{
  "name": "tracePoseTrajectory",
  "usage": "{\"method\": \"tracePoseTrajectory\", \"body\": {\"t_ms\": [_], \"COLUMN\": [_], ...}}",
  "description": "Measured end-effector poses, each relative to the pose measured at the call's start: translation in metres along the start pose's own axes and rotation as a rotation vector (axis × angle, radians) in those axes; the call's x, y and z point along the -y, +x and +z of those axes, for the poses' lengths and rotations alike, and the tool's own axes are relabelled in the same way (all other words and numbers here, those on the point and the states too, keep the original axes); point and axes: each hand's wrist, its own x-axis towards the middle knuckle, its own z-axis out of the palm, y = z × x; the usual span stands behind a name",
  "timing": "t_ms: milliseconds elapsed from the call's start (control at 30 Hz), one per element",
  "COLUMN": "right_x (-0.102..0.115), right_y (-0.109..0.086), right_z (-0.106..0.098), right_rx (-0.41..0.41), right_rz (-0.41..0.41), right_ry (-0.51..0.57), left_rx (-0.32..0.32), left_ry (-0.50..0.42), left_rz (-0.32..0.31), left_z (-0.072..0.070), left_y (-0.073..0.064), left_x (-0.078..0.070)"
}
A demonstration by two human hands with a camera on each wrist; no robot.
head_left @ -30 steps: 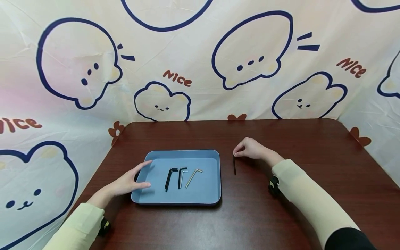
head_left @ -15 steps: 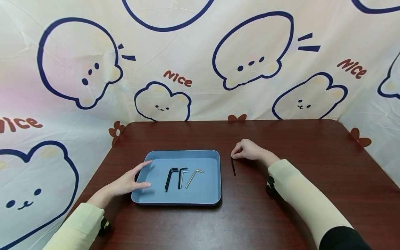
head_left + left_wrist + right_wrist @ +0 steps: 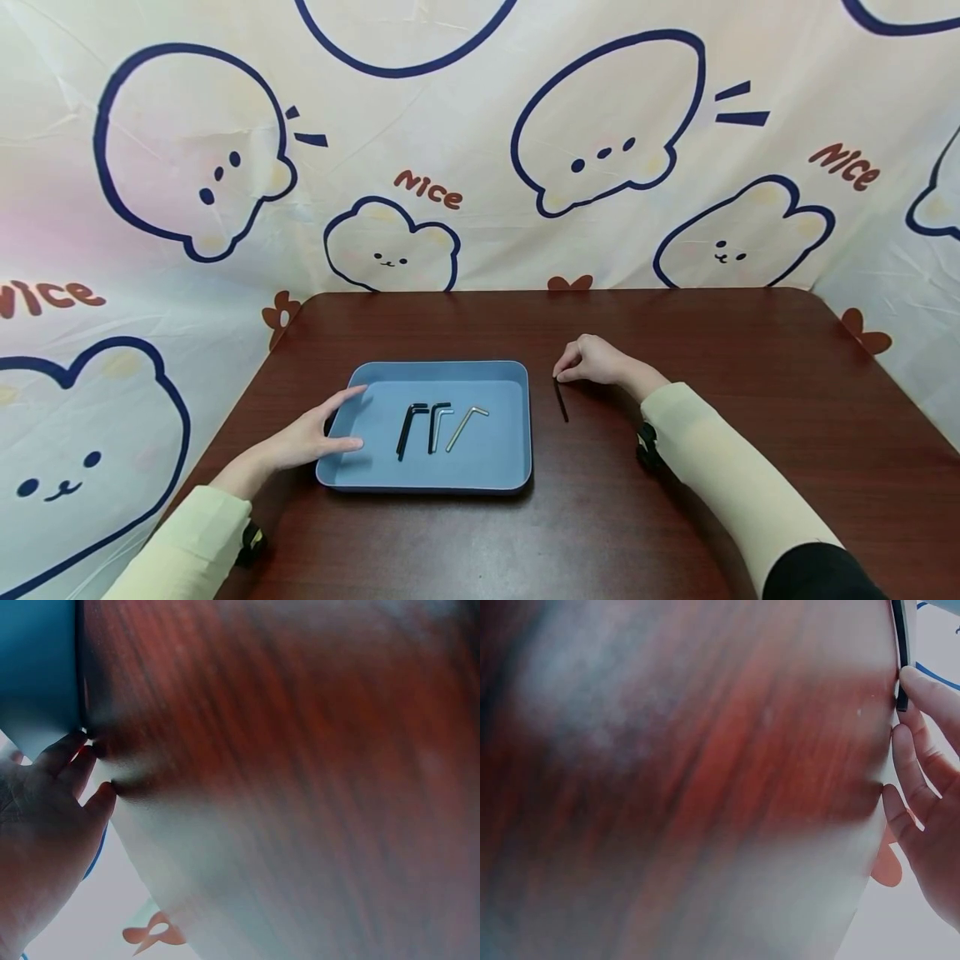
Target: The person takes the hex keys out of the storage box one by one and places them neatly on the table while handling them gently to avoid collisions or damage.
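Note:
My left hand [image 3: 311, 437] rests at the left rim of a blue tray [image 3: 495, 479], its thumb and index finger stretched over the edge with a wide gap between. In the left wrist view its other fingertips touch down beside the tray wall. Several L-shaped hex keys lie inside: black ones [image 3: 406, 432] at the left, a silver one [image 3: 439, 429] and a gold one [image 3: 462, 432]. Right of the tray, my right hand [image 3: 596, 360] pinches the far end of a black hex key [image 3: 562, 403] between thumb and fingers. Its near end slants towards me, close over the table.
Everything stands on a dark brown wooden table [image 3: 465, 550]. A pale cloth [image 3: 487, 142] with cartoon bears hangs behind and along the sides of the table.
My right hand has shifted slightly left towards the tray with the black hex key, and the key's near end now slants more to the right. My left hand and the tray have stayed put.

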Motion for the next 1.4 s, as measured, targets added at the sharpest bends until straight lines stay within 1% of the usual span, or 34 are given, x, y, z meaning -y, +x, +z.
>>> {"method": "tracePoseTrajectory", "body": {"t_ms": [167,633,867,1167,1400], "right_x": [0.0,0.001,0.002,0.011,0.024], "right_y": [0.0,0.001,0.0,0.0,0.0], "right_z": [0.0,-0.001,-0.003,-0.009,-0.018], "right_rx": [-0.006,-0.001,0.004,-0.004,-0.007], "right_rz": [-0.013,0.016,0.034,0.079,0.054], "right_ry": [-0.003,0.006,0.022,0.024,0.027], "left_rx": [-0.003,0.0,0.002,0.004,0.001], "left_ry": [0.013,0.009,0.002,-0.003,0.002], "left_rz": [0.011,0.014,-0.002,-0.007,-0.01], "left_z": [-0.001,-0.001,-0.001,-0.001,-0.001], "left_y": [0.001,0.0,0.0,0.0,0.0], "left_x": [0.001,0.0,0.0,-0.002,-0.001]}}
